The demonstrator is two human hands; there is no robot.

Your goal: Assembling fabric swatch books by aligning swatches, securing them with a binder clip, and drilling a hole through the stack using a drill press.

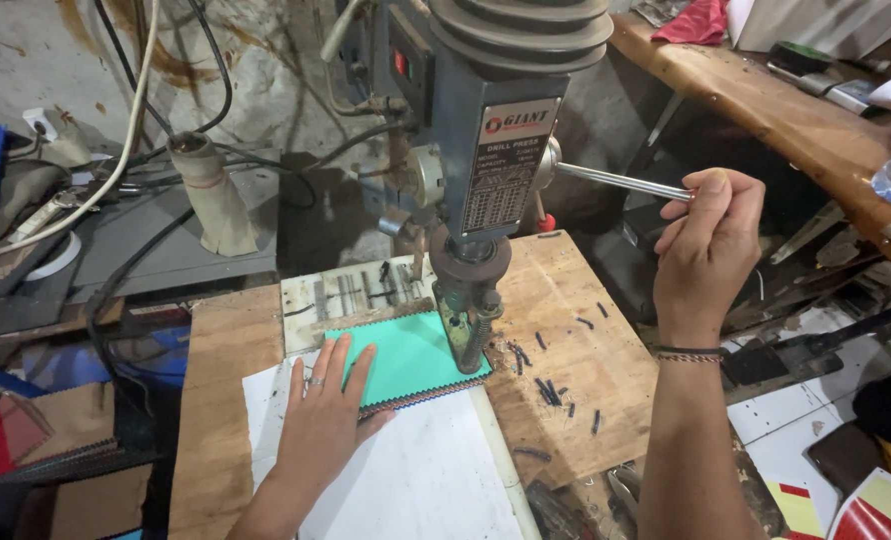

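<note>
The left hand lies flat, fingers spread and straight, pressing on the near-left part of a stack of green fabric swatches. The stack sits on a wooden board in the middle of the scene, partly over a white sheet at the near edge. Its right corner is directly under the drill bit of a blue drill press.

The right hand is raised at the right, fingers curled tight around the end of the steel feed lever that sticks out from the press head.

The stack looks light, thin and floppy, with many soft layers and a pinked edge. It would likely shift or spin under a turning bit, so a flat palm well back from the bit seems the sensible hold, as shown. Lifting it would be safest by the bound near edge, so the layers stay together.

Small dark offcuts are scattered on the board to the right of the stack. A pale plate with dark slots lies just beyond the stack. To the far left, cables hang past a wrapped post. A wooden bench runs along the far right. The bit and chuck stand very near the left fingertips.
</note>
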